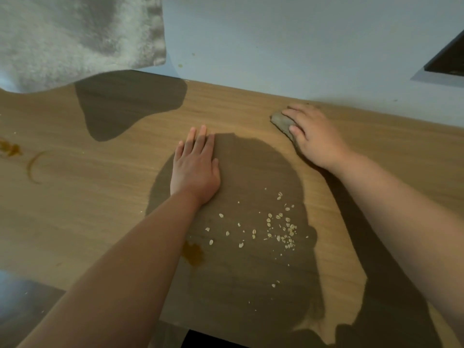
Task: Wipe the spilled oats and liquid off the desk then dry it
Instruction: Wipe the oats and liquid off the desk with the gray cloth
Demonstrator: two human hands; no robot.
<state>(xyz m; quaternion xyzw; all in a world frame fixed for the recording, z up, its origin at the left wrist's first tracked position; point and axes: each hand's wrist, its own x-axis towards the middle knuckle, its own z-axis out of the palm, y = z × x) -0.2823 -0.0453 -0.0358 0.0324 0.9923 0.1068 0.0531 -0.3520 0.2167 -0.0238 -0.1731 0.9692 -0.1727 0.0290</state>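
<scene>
Scattered oats [278, 228] lie on the wooden desk [105, 197] near its front edge, in the shadow of my head. An amber puddle of liquid [193, 253] sits just left of them, beside my left forearm. My left hand [195, 169] lies flat on the desk with straight fingers, above the oats. My right hand [311, 135] rests on a small brownish-grey cloth [281, 121] near the desk's back edge, fingers spread over it and slightly bent.
More amber stains mark the far left of the desk: a blotch [10, 149] and a curved ring [34, 167]. A pale grey wall [276, 46] runs behind the desk. A blurred white shape [75, 38] fills the upper left.
</scene>
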